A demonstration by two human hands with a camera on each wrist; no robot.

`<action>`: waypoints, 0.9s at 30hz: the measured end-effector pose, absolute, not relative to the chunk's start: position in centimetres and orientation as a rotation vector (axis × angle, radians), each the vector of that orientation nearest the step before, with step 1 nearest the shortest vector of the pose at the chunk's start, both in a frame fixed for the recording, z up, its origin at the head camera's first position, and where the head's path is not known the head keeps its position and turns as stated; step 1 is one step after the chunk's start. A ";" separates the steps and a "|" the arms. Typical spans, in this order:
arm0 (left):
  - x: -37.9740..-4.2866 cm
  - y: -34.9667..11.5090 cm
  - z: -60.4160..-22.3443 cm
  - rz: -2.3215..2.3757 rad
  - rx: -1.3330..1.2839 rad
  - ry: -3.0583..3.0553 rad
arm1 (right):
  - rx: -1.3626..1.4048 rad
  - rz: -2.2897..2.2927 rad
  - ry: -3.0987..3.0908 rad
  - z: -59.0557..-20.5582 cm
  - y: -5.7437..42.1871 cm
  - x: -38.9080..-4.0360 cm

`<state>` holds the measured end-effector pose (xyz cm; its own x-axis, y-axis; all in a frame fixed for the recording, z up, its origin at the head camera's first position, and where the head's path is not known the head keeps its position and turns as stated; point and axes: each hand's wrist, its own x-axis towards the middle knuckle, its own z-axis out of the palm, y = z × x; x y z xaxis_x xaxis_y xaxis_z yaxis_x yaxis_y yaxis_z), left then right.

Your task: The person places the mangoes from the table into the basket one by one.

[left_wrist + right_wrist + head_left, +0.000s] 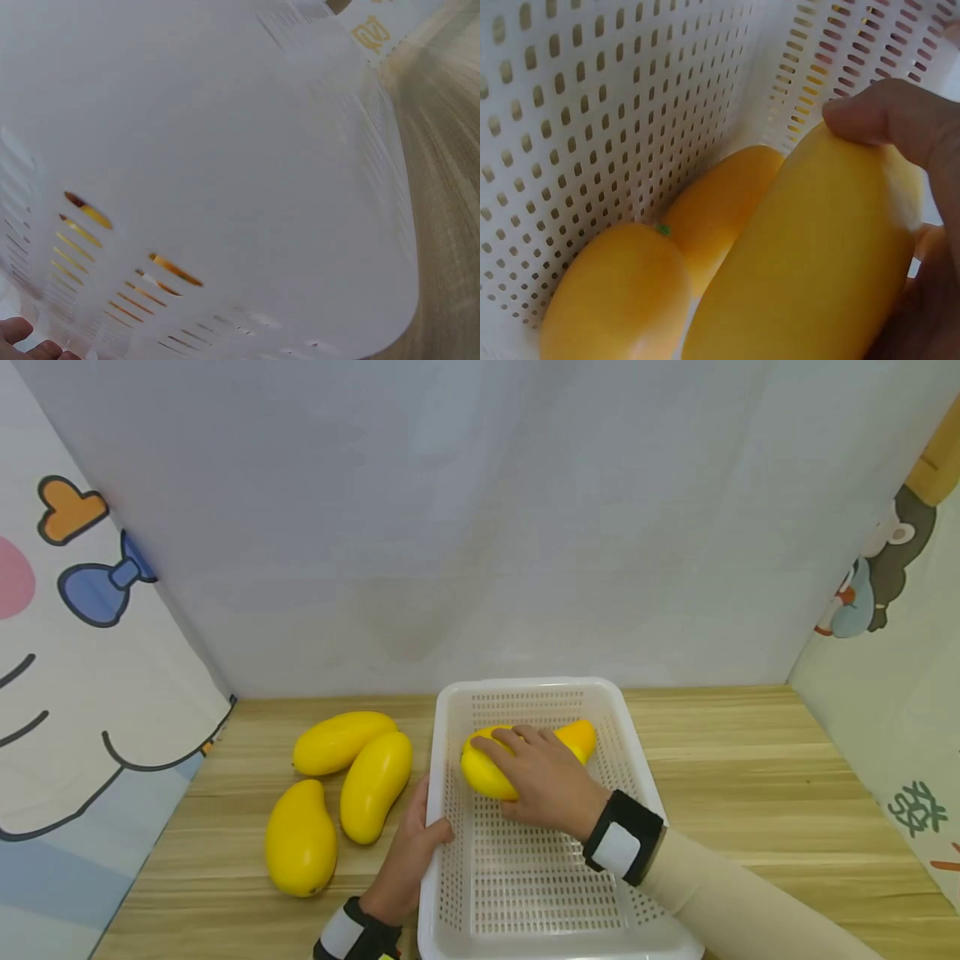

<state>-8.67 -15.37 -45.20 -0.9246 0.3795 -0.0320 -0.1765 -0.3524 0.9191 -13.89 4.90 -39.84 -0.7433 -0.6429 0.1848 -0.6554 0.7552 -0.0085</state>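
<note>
The right hand (pixel 547 783) is holding a yellow mango (pixel 486 770) inside the white basket (pixel 525 683), fingers clamped around it; the left hand (pixel 408 864) is pinching the basket's side. This smooth fruit is looking firm, perhaps slippery, its middle probably offering the best hold. Two neighbour mangoes (pixel 615 292) are crowding it; three outer mangoes (pixel 375 787) are lying on the table (pixel 750 777).

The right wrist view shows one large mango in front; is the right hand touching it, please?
Touching: the right hand holds the front mango; the right wrist view shows a digit lying directly on its yellow surface.
</note>
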 end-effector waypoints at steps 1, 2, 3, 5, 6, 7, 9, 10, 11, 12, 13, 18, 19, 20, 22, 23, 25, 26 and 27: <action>-8.7 -15.4 -45.2 2.320 0.267 1.541 | 1.039 0.096 -2.792 -39.9 4.8 -13.9; -8.7 -15.4 -45.2 2.322 0.263 1.530 | 1.044 0.090 -2.801 -40.0 4.8 -13.9; -8.7 -15.4 -45.2 2.321 0.264 1.526 | 1.048 0.085 -2.810 -40.1 4.7 -13.9; -8.7 -15.4 -45.2 2.319 0.267 1.516 | 1.062 0.084 -2.820 -40.1 4.5 -13.9; -8.7 -15.4 -45.2 2.317 0.267 1.513 | 1.070 0.082 -2.824 -40.2 4.4 -13.9; -8.7 -15.4 -45.2 2.314 0.268 1.515 | 1.077 0.078 -2.830 -40.2 4.4 -13.9; -8.7 -15.5 -45.2 2.311 0.269 1.513 | 1.086 0.066 -2.840 -40.3 4.2 -13.9; -8.6 -15.5 -45.2 2.311 0.271 1.512 | 1.089 0.058 -2.845 -40.3 4.2 -13.9; -8.6 -15.5 -45.2 2.313 0.271 1.506 | 1.091 0.054 -2.851 -40.4 4.1 -13.9; -8.6 -15.5 -45.2 2.315 0.270 1.506 | 1.093 0.045 -2.855 -40.5 4.1 -13.9; -8.6 -15.5 -45.2 2.317 0.268 1.503 | 1.095 0.035 -2.857 -40.6 4.0 -13.9; -8.6 -15.4 -45.2 2.320 0.260 1.510 | 1.114 -0.011 -2.856 -40.9 3.8 -14.0; -8.6 -15.4 -45.2 2.317 0.258 1.514 | 1.114 -0.015 -2.857 -40.9 3.8 -14.0; -8.6 -15.4 -45.2 2.316 0.258 1.517 | 1.114 -0.017 -2.858 -40.9 3.8 -14.0; -8.7 -15.4 -45.2 2.315 0.257 1.519 | 1.109 -0.014 -2.862 -41.0 3.8 -14.0; -8.7 -15.4 -45.2 2.314 0.257 1.521 | 1.108 -0.012 -2.865 -41.0 3.8 -14.0; -8.7 -15.4 -45.2 2.315 0.255 1.518 | 1.108 -0.008 -2.868 -41.0 3.8 -14.0; -8.7 -15.4 -45.2 2.315 0.256 1.516 | 1.109 -0.009 -2.871 -41.0 3.8 -14.0; -8.7 -15.4 -45.2 2.313 0.256 1.517 | 1.111 -0.013 -2.872 -41.0 3.8 -14.0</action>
